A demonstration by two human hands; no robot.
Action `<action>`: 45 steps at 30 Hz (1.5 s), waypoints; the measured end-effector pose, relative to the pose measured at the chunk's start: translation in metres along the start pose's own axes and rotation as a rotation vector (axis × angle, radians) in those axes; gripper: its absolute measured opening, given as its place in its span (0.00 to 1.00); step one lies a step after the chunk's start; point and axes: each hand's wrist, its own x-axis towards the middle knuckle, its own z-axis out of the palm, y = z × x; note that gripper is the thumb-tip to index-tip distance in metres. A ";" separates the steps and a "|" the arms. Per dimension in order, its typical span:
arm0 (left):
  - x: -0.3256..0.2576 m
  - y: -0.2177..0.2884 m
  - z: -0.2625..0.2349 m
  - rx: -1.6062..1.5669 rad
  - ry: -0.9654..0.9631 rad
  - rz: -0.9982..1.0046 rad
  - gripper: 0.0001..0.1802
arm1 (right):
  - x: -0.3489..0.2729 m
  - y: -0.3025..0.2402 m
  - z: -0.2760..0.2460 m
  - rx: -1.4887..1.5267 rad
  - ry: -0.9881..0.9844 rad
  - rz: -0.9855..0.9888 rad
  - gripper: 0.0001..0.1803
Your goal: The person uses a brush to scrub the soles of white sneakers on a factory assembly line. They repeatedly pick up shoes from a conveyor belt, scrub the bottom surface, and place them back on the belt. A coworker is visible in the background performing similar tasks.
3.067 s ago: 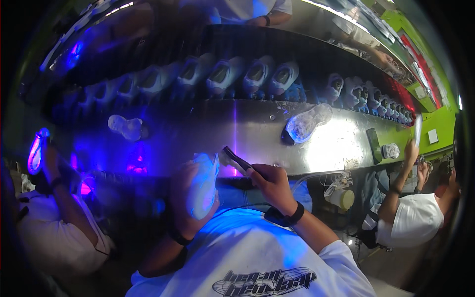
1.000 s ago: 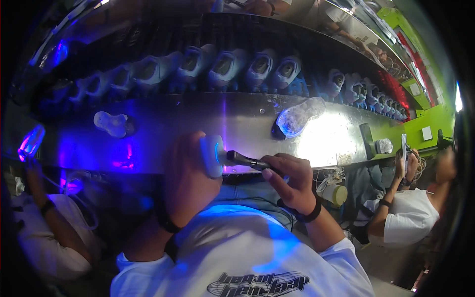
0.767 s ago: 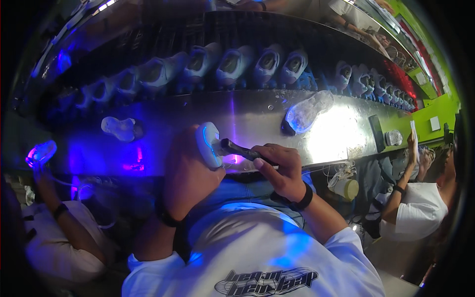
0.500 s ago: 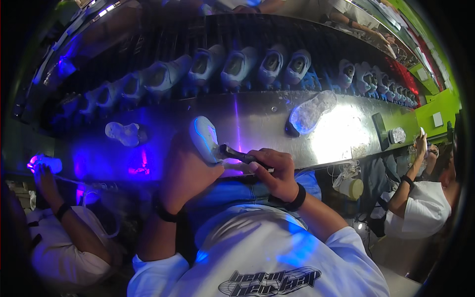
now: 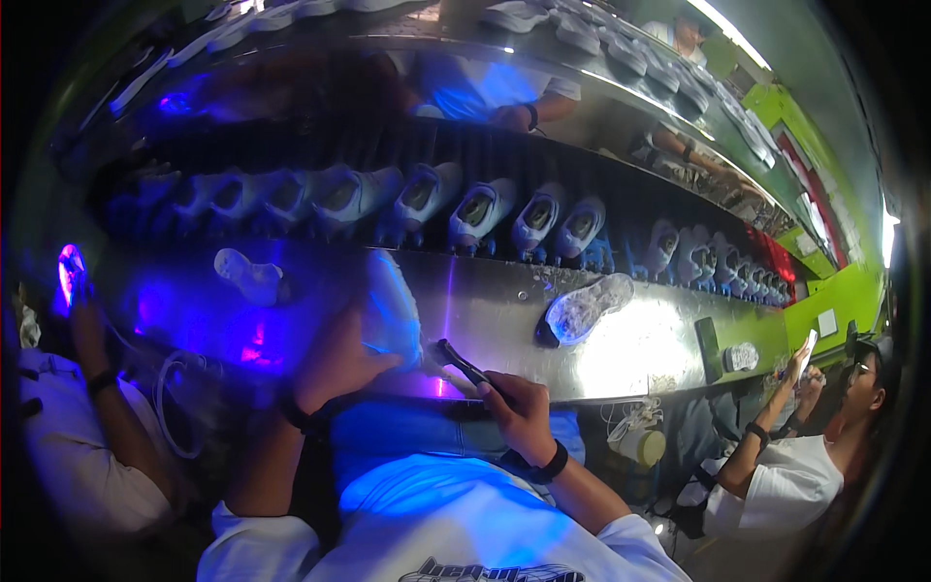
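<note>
slim dark brush (image 5: 465, 363) near pale, curved sole (image 5: 394, 308)

Exposure is dim. White glare burns out the long grey metal worktop (image 5: 490, 306), centre right; violet-blue floods centre left. The pale elongated shoe piece (image 5: 393, 306) appears blurred, blue-lit. Fisheye edges bend; corners are black.

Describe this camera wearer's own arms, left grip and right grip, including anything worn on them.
The left grip and right grip are bare human hands, with no gloves visible. A dark wristband circles the left wrist, and another dark wristband the right. Both forearms are uncovered below short white fabric sleeves, which show no clear markings.
</note>
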 end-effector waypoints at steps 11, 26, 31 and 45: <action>-0.052 0.020 0.021 -0.739 0.038 0.019 0.38 | 0.012 -0.066 -0.018 -0.170 0.006 -0.166 0.10; -0.064 0.041 0.009 -0.676 -0.050 0.062 0.33 | -0.002 -0.084 -0.041 -0.259 -0.017 -0.267 0.09; -0.065 0.055 0.000 -0.900 -0.026 -0.126 0.25 | -0.009 -0.087 -0.052 -0.168 -0.135 -0.191 0.10; -0.047 0.064 0.006 -0.896 -0.015 -0.113 0.35 | -0.014 -0.094 -0.084 -0.122 -0.180 -0.108 0.12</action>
